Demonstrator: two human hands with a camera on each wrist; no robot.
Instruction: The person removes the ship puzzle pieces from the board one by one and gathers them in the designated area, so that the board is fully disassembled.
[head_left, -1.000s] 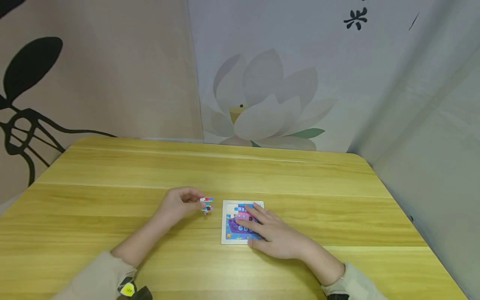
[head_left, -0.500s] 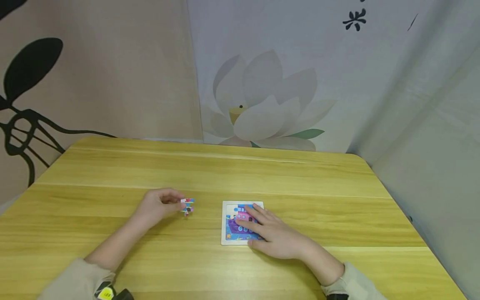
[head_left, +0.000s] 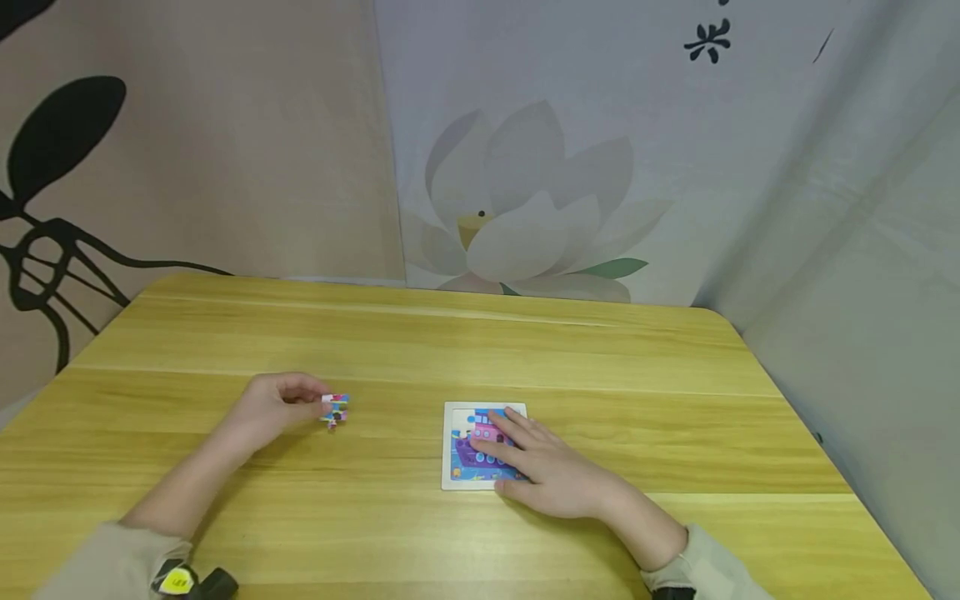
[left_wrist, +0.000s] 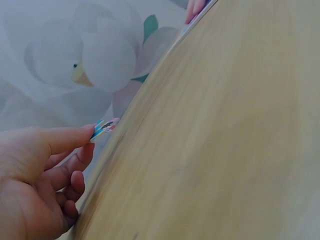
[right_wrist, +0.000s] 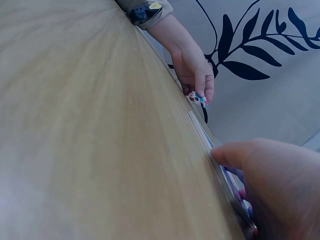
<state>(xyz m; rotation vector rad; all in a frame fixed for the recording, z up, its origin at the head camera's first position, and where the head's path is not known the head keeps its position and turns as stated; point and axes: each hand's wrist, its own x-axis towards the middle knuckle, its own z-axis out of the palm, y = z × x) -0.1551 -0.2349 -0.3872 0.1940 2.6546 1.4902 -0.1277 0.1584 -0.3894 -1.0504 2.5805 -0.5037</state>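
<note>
My left hand (head_left: 273,408) pinches a small, colourful jigsaw puzzle piece (head_left: 335,410) between thumb and fingers, left of the puzzle. In the left wrist view the piece (left_wrist: 104,128) shows striped blue, white and pink at the thumb tip. A square puzzle board (head_left: 447,450) with a white frame and a purple and pink ship picture lies flat on the table. Its upper left corner shows a pale gap in the picture. My right hand (head_left: 558,471) rests with spread fingers over the board's right side, hiding part of the picture; its thumb lies at the board's near edge.
The wooden table (head_left: 390,542) spreads around both hands. Behind it hangs a pale curtain (head_left: 300,167) with a printed lotus flower and dark leaves. A dark band with a yellow label (head_left: 177,580) sits at the left sleeve.
My left hand has moved steadily left, away from the board, carrying the puzzle piece. The right hand and the board have stayed in place.
</note>
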